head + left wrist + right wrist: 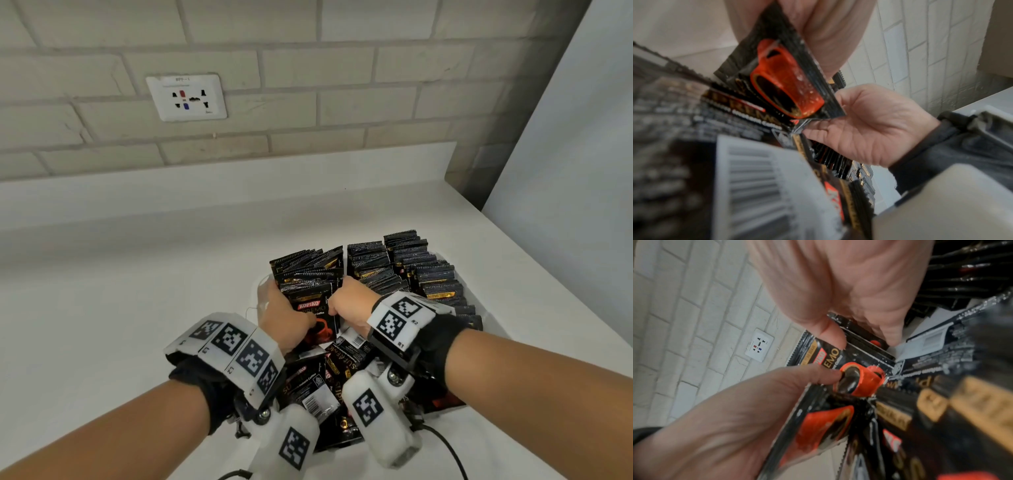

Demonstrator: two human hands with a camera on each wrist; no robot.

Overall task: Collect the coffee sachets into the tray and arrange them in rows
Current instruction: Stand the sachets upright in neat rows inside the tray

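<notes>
Black coffee sachets (404, 270) stand on edge in rows inside a clear tray (261, 286). At the front of the left row, both hands hold one upright bundle of sachets (313, 317), whose front face shows a red cup. My left hand (291, 320) grips its left side, thumb on the front. My right hand (337, 305) pinches its right side. The left wrist view shows the red-cup sachet (787, 84) under my left hand (818, 35), with my right hand (869, 126) beside it. The right wrist view shows both thumbs on the sachet (830, 360).
Loose sachets (318, 380) lie in a jumble at the near end of the tray, under my wrists. The tray sits on a white counter (137, 291) against a brick wall with a socket (186, 97). A white panel (565, 154) bounds the right side.
</notes>
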